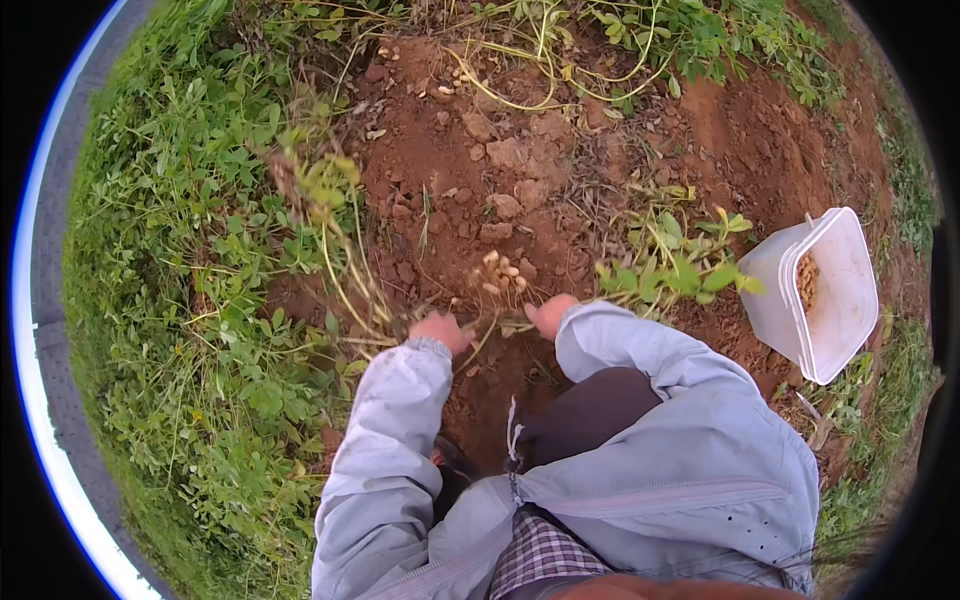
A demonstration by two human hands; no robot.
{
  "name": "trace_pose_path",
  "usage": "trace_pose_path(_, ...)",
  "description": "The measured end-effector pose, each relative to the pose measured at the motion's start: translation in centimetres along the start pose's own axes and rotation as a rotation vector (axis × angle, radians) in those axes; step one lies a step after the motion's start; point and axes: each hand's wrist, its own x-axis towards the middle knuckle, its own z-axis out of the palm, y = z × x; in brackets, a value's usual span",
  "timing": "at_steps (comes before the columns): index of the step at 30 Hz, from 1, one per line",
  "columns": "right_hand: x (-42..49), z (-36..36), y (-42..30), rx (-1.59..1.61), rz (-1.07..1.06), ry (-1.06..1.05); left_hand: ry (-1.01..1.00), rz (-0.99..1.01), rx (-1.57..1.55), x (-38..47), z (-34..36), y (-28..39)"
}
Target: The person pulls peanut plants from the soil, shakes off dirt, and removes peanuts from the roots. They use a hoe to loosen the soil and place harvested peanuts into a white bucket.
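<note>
Long stems of an uprooted peanut plant [341,247] pass through my left hand [442,331], their leaves fanning up and to the left. My right hand [551,315] is curled at the stems on the other side, and a leafy part [675,274] spreads out beyond that sleeve. Between and just above both hands, a cluster of pale peanut pods [501,273] hangs at the roots over reddish soil [525,172]. The undersides of my fingers are hidden.
A white plastic bucket [765,289] lies tilted at the right with peanut pods [808,281] inside. Dense green plants [195,300] stand along the left. Loose pods [465,75] and yellowish stems [517,101] lie on the soil ahead. My bent knee [600,412] is close below my hands.
</note>
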Motion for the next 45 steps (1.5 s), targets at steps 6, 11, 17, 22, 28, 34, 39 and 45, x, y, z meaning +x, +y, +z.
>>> trace_pose_path(6,0.3,4.6,3.6,0.032,-0.185,-0.213,-0.023,0.061,0.199,-0.5,7.3,1.8)
trace_pose_path(11,-2.8,-5.6,-1.1,-0.298,-0.435,0.033,0.067,0.09,-0.267,2.1,7.7,-2.5)
trace_pose_path(17,-7.6,-13.6,-6.7,-0.062,-0.414,0.253,-0.096,0.163,-1.879,-4.7,-1.4,-3.4)
trace_pose_path(22,-9.3,-16.6,-13.0,0.05,-0.614,0.382,-0.013,0.707,-2.291,-13.2,-4.7,-7.0)
trace_pose_path(28,-9.9,-16.1,-21.5,0.051,-0.69,0.304,0.376,0.455,-2.045,-16.9,-6.6,-9.7)
trace_pose_path(34,-10.1,-13.4,-25.7,0.204,-0.789,0.3,0.866,0.314,-1.739,-15.7,-4.9,-14.0)
trace_pose_path(39,-11.5,-11.2,-28.2,0.357,-0.844,0.288,0.75,0.454,-1.828,-16.5,-4.0,-17.1)
trace_pose_path(45,-13.2,-10.5,-29.6,0.504,-1.126,0.252,0.868,1.056,-2.085,-18.2,-2.1,-21.8)
